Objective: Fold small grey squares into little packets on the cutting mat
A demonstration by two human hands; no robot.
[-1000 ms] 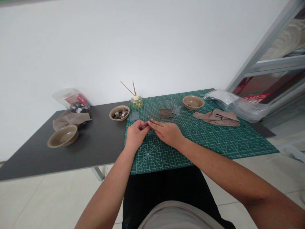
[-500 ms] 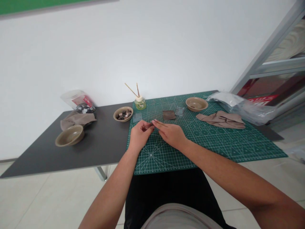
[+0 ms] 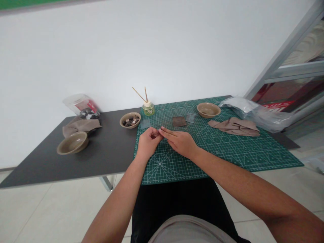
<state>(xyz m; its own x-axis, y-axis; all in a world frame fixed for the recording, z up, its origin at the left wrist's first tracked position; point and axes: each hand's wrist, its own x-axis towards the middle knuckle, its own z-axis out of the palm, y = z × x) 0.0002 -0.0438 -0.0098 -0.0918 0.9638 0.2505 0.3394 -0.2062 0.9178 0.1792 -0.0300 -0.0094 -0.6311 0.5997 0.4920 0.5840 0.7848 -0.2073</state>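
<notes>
My left hand [image 3: 147,143] rests on the green cutting mat [image 3: 227,148] with its fingers curled in a pinch around something too small to make out. My right hand [image 3: 180,141] lies beside it, fingers stretched toward the left fingertips and touching them. Just beyond the hands lie a small grey square [image 3: 145,124], a brown square piece [image 3: 179,121] and another grey piece [image 3: 190,117]. A tan bowl [image 3: 130,120] with several small dark and light pieces stands at the mat's left edge.
A reed diffuser bottle [image 3: 148,108] stands at the mat's back. An empty-looking tan bowl [image 3: 208,109], a beige cloth [image 3: 234,126] and a plastic bag [image 3: 255,113] lie to the right. On the dark table [image 3: 106,152] at left: another bowl [image 3: 72,143], a cloth [image 3: 81,125], a tipped jar [image 3: 81,105].
The hands stay together at the same spot on the mat; only the view has shifted slightly.
</notes>
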